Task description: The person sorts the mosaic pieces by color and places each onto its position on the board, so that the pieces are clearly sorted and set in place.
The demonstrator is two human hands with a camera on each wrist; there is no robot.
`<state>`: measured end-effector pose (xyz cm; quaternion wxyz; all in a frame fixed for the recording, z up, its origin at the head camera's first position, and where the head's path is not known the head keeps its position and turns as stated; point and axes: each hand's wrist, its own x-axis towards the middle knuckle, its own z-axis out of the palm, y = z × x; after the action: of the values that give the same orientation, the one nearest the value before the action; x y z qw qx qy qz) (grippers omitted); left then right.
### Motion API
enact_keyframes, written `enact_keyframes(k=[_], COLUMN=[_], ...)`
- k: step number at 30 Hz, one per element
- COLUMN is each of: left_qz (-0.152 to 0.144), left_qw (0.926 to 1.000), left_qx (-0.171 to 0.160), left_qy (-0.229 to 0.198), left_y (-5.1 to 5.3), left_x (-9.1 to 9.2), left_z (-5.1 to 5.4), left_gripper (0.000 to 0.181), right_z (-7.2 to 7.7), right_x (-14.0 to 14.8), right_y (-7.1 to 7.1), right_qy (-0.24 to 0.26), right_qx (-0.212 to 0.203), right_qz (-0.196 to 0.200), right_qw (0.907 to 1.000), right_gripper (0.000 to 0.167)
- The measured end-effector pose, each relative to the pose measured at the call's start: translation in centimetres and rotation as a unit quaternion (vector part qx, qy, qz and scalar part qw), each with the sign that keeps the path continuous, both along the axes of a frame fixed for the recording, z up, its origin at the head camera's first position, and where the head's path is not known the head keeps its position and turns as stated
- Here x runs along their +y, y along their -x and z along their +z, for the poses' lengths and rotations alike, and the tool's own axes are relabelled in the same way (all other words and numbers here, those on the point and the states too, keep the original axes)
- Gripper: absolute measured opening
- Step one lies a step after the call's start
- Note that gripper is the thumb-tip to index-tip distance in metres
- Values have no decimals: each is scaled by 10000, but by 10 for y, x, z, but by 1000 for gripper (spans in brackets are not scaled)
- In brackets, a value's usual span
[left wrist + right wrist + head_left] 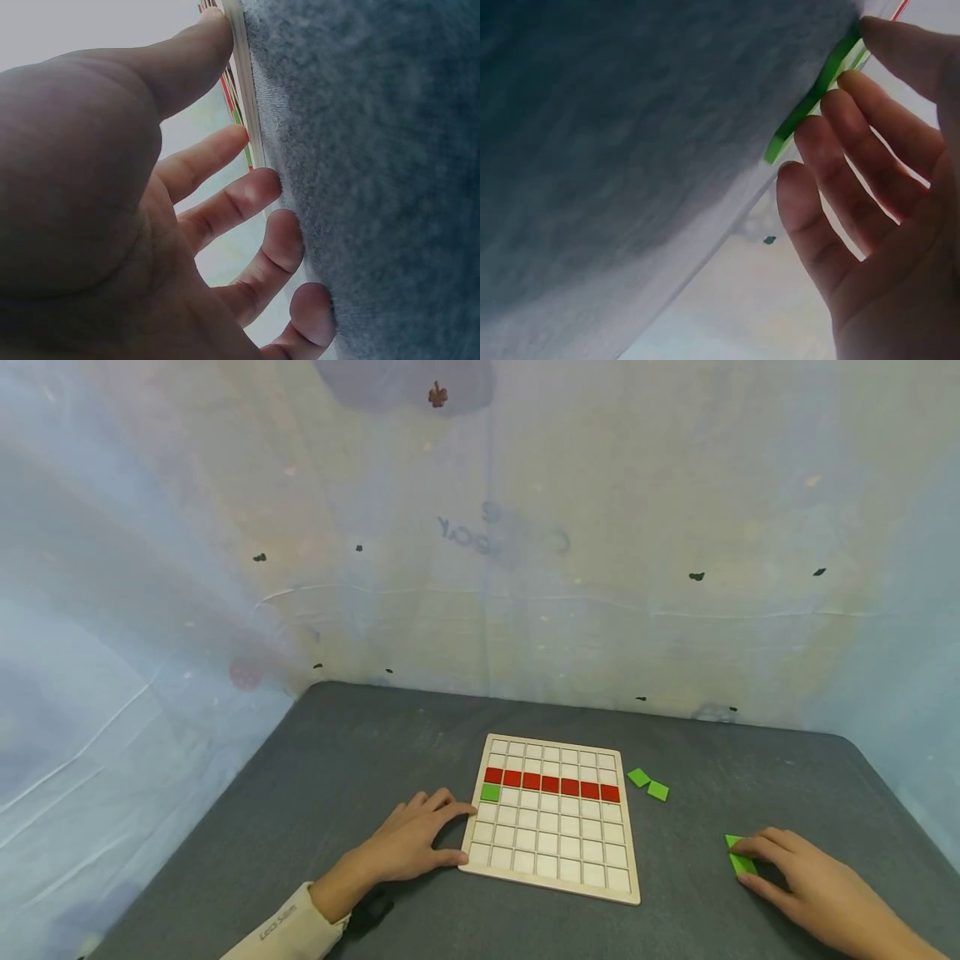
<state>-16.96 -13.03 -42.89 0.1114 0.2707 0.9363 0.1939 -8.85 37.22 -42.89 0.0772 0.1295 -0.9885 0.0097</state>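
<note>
One dark grey surface (390, 731) carries a wooden grid board (549, 821). My left hand (412, 839), fingers spread, touches its left edge; well apart, my right hand (813, 881) pinches green tiles (743, 865), number unclear. Seven red tiles (551, 785) fill one row. Beneath sits one seated green tile (491, 792): a green row seems begun, probably needing another beside it next.

We find a pale wooden grid board (548, 843) lying flat, the left hand (411, 842) touching its left edge. Seven square red tiles (551, 786) fill its third row from the far side; one green tile (491, 792) occupies the next row's leftmost cell. Two loose green tiles (657, 791) lie right of it. The right hand (817, 878) grips a green strip (742, 864), tile count unclear.
</note>
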Motion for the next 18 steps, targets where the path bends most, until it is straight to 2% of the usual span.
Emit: enact_keyframes(k=[10,18], left_qz=[-20,-6], left_qw=[10000,10000], left_qx=[33,39], left_qy=[5,9], left_y=[0,0], left_x=[0,0], left_z=[-1,0], left_gripper=[62,62], right_z=[-4,-2], right_x=[8,9], right_y=[-4,-2], right_qy=[261,499], right_qx=[-321,-760], right_qz=[-164,-221], right_qw=[9990,9956], right_gripper=[24,24])
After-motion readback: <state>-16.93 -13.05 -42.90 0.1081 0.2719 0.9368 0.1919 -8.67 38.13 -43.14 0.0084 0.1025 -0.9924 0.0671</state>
